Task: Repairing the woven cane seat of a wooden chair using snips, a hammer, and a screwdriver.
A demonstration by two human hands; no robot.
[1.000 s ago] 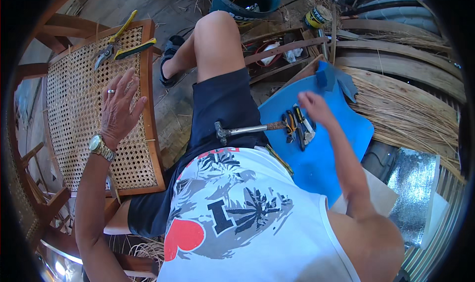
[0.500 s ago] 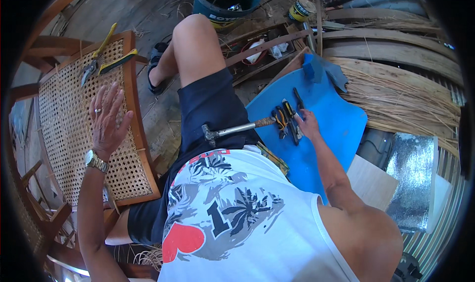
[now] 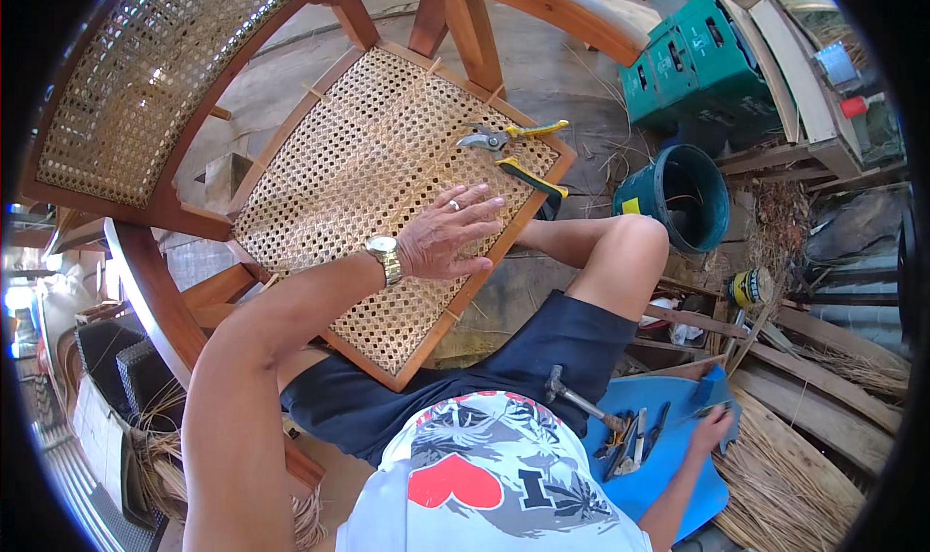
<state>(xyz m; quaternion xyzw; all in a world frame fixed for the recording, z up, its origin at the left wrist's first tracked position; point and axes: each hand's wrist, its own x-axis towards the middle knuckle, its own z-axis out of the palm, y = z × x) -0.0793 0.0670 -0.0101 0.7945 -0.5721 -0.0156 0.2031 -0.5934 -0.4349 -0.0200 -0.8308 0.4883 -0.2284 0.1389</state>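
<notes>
Fingers of the left hand (image 3: 448, 237) lie spread and slack over the tan woven-cane seat (image 3: 358, 165), framed in brown wood, its nearest corner at the navy shorts (image 3: 523, 358). Those of the right hand (image 3: 715, 426) are bent over the smooth blue sheet (image 3: 678, 513); whether they grip anything cannot be told. Just beyond the left fingertips, steel-bladed pruning shears with yellow-and-dark handles (image 3: 496, 142) rest on the cane. A steel-headed hammer (image 3: 579, 398) lies across the shorts toward the sheet. Farther out stand a round dark-green bucket (image 3: 635, 189) and a green plastic crate (image 3: 693, 63).
</notes>
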